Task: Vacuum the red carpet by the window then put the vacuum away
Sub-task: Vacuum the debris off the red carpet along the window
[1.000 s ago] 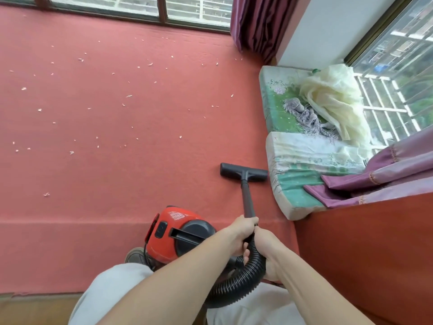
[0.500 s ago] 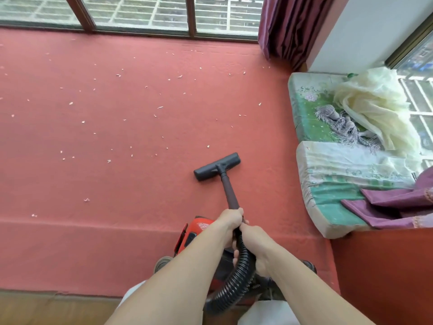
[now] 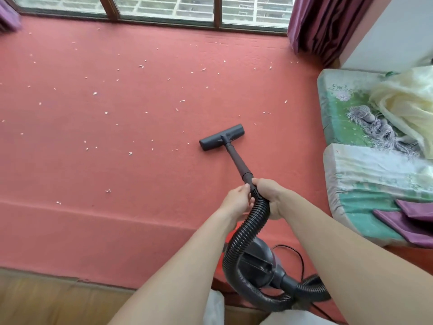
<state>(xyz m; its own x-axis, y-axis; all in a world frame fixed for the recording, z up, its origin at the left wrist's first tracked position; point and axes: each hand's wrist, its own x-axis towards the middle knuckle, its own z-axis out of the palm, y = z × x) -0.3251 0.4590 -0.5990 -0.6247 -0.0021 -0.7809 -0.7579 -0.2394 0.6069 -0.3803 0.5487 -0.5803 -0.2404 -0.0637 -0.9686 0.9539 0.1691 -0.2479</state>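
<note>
Vacuum (image 3: 255, 261), one, sits at the near carpet edge beneath your arms, its body mostly hidden by its ribbed hose (image 3: 248, 228). You have two grips on it: left grip (image 3: 236, 202) clasps the wand (image 3: 236, 160) base, right grip (image 3: 271, 195) wraps the hose top. One floor head (image 3: 222, 137) lies flat mid-way across the red carpet (image 3: 117, 219). Pale scraps (image 3: 130, 153) are too many to count. Two cushions (image 3: 365, 184) are cut off at the right.

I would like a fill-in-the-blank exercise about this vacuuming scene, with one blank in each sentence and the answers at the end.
The floor head rests on a ____ carpet.
Most white scraps lie on the person's ____ side of the floor head.
The left hand and the right hand grip the wand where the ribbed black ____ begins.
The curtain by the window is ____.
Answers: red, left, hose, purple.
</note>
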